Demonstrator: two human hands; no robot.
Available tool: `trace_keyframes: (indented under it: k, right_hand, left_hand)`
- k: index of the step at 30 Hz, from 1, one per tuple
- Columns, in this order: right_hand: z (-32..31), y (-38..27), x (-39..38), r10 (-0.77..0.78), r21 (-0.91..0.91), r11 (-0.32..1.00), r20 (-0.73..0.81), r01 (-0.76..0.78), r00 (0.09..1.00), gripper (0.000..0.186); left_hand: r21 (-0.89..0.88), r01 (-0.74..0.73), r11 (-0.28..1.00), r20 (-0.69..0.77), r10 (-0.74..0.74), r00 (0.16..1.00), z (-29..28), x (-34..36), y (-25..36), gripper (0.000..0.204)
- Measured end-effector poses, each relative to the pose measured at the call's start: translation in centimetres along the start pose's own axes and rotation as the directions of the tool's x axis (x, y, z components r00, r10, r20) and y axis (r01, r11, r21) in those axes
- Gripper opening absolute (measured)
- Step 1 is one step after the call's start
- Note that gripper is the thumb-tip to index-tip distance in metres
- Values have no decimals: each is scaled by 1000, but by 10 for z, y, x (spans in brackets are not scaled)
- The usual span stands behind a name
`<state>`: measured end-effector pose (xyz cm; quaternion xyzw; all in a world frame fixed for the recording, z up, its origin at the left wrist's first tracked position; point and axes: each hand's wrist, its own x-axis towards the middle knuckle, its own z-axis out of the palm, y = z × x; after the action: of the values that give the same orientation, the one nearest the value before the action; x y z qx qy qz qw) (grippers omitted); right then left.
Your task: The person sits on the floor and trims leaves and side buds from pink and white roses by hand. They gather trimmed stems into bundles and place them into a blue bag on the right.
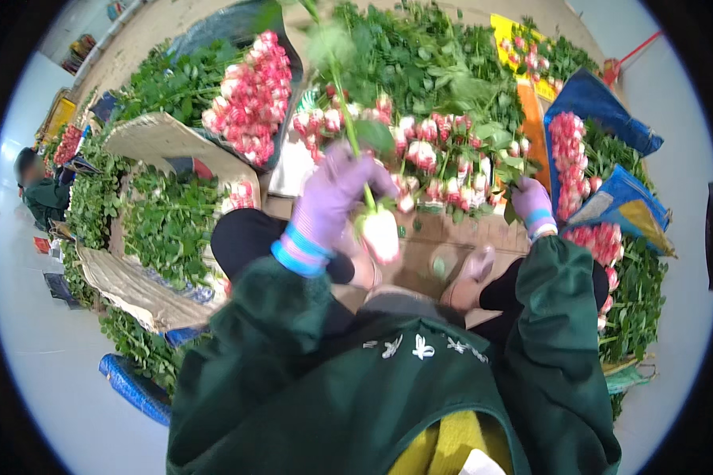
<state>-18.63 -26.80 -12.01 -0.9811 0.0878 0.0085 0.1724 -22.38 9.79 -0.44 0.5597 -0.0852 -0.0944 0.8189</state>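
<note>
My left hand (334, 194), in a purple glove, is closed around the stem of a single pale pink-and-white rose (381, 237). The bloom hangs downward below my fingers, and its leafy stem runs up past the top of the hand. To the right, my gloved right hand (533, 199) is closed on leafy rose stems (513, 169); how many it grips I cannot make out. Between and beyond both hands lies a pile of red-and-white roses (421, 155), blooms toward me and green foliage (420, 59) stretching away.
A wrapped heap of pink roses (249, 99) lies at the far left. Cardboard wrap (127, 289) holds more stems at near left. Blue wrapping (598, 103) surrounds pink roses (568, 154) on the right. Another person (43, 190) is at the far left edge.
</note>
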Motion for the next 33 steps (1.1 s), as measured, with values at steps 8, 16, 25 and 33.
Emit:
trace_keyframes:
  k: [8,16,25,33]
  right_hand:
    - [114,-18,-30,-82,-91,986,479,142,874,19]
    - [178,-23,-32,-78,-114,979,546,166,834,19]
    - [201,-41,-35,-150,-359,876,431,321,890,18]
    - [186,-59,-49,-30,-418,857,544,302,838,23]
  left_hand:
    - [370,-232,900,-54,270,961,-85,45,83,25]
    - [405,-313,859,-280,443,852,-103,58,68,31]
    - [484,-247,840,-420,470,776,-101,60,64,34]
    - [717,-279,638,-212,582,785,-97,69,59,35]
